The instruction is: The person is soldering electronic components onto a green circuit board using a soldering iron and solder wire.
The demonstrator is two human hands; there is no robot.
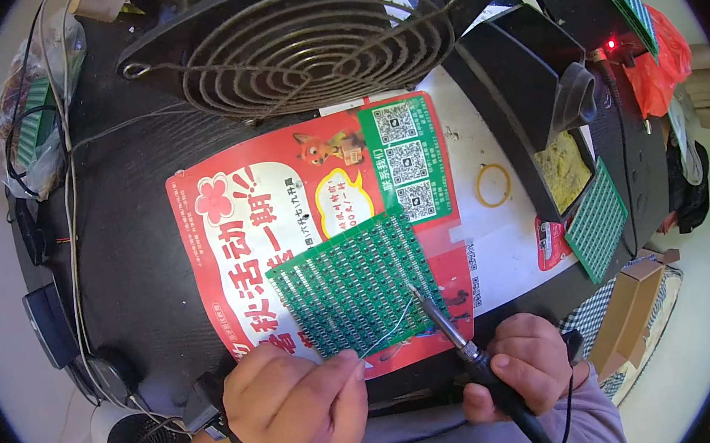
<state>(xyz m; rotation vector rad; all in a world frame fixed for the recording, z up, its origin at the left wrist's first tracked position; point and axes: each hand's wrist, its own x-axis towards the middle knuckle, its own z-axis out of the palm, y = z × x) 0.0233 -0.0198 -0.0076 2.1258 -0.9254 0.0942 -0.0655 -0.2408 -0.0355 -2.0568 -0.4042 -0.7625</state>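
A green circuit board [340,287] with many rows of small parts lies on a red printed sheet [192,211]. My right hand [527,367] is closed round the handle of a soldering iron [480,363], whose tip reaches the board near its right side. Between the fingertips of my left hand [300,402], a thin strand of solder wire [390,335] is pinched. The wire runs up over the board to the iron's tip; whether the two touch is too small to tell.
A black fan with a wire guard [304,47] stands behind the board. Right of it are a black soldering iron stand [519,60] with a yellow sponge [564,169], a second green board [597,219] and a yellow rubber band [493,185]. Cables [71,206] run down the left side.
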